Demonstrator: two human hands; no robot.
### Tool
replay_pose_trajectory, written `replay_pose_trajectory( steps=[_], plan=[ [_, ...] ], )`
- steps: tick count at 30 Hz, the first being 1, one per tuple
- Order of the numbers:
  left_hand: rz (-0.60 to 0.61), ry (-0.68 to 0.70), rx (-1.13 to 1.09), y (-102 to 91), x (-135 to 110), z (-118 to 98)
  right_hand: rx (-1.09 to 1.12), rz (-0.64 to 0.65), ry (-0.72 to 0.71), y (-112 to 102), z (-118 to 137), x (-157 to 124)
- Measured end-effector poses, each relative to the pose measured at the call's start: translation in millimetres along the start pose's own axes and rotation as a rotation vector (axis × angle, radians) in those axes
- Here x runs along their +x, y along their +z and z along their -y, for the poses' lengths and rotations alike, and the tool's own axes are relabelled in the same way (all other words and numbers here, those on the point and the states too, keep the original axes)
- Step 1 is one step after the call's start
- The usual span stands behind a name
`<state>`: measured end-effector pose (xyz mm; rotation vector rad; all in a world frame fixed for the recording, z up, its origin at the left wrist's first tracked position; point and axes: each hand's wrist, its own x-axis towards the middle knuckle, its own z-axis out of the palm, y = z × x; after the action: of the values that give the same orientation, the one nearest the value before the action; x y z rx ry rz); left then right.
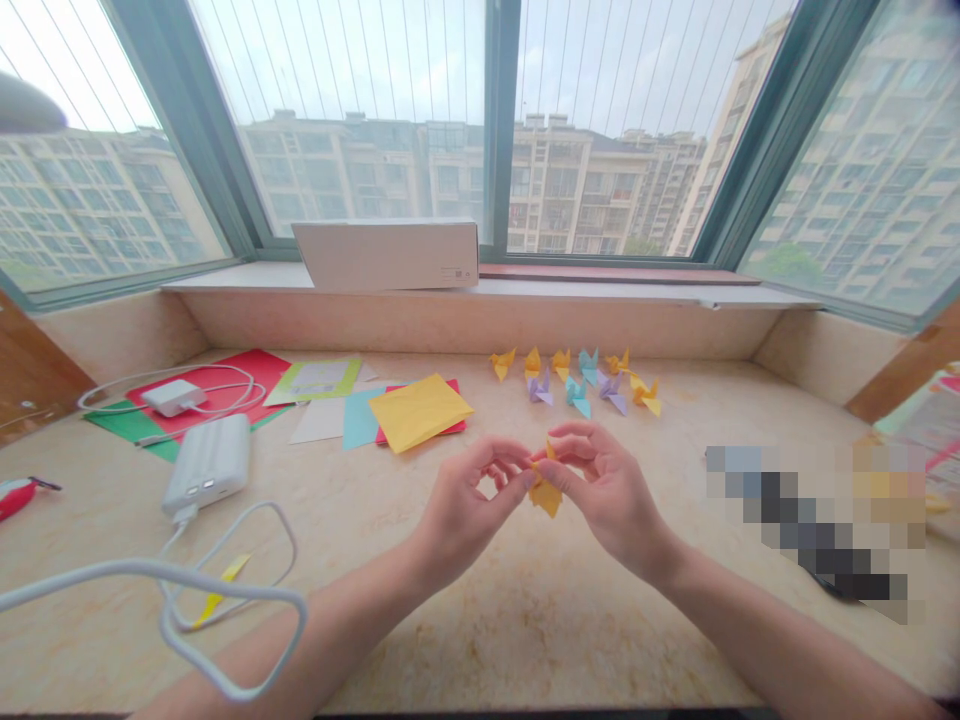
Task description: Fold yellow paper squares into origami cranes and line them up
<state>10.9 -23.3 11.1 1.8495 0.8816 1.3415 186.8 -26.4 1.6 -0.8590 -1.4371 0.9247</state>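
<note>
Between my two hands is a small yellow origami crane (549, 496), held above the stone counter. My left hand (476, 495) pinches its left side between thumb and fingers. On the other side, my right hand (606, 485) grips it with thumb and index finger; the fingers hide part of the paper. Beyond my hands stand several finished paper cranes in two rows, among them a teal crane (578, 397), a purple crane (538, 390) and a yellow crane (646, 395). To the left of them lies a stack of square paper with a yellow sheet (421, 412) on top.
A white power bank (208, 465) with a looping white cable (225, 575) lies at left, near a white charger (174, 398) on red paper (247, 375). A long white box (386, 255) stands on the sill. A blurred-out dark object (840, 560) is at right.
</note>
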Motion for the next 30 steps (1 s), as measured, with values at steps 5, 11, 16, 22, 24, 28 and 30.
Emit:
replay_pose_trajectory(
  steps=[5, 11, 16, 22, 24, 28, 30],
  plan=[
    [-0.031, -0.005, -0.056, 2.3, -1, 0, -0.061, -0.007, -0.032, 0, -1, -1],
    [-0.082, 0.026, -0.064, 2.7, -2, 0, -0.18, 0.006, 0.034, -3, 4, -3],
    [-0.111, 0.049, -0.036, 1.3, -1, -2, -0.24, 0.064, 0.005, -2, 14, -2],
    [-0.113, 0.083, -0.003, 0.7, -2, -2, -0.309, 0.02, -0.131, -2, 12, -3],
    [-0.115, 0.092, -0.006, 1.2, -2, -3, -0.353, 0.007, -0.203, -3, 10, -4],
    [-0.122, 0.101, -0.002, 2.1, -4, -3, -0.447, 0.003, -0.349, -3, 10, -5],
    [-0.128, 0.109, 0.014, 2.3, -4, -3, -0.491, 0.007, -0.409, -4, 11, -5]
  ],
)
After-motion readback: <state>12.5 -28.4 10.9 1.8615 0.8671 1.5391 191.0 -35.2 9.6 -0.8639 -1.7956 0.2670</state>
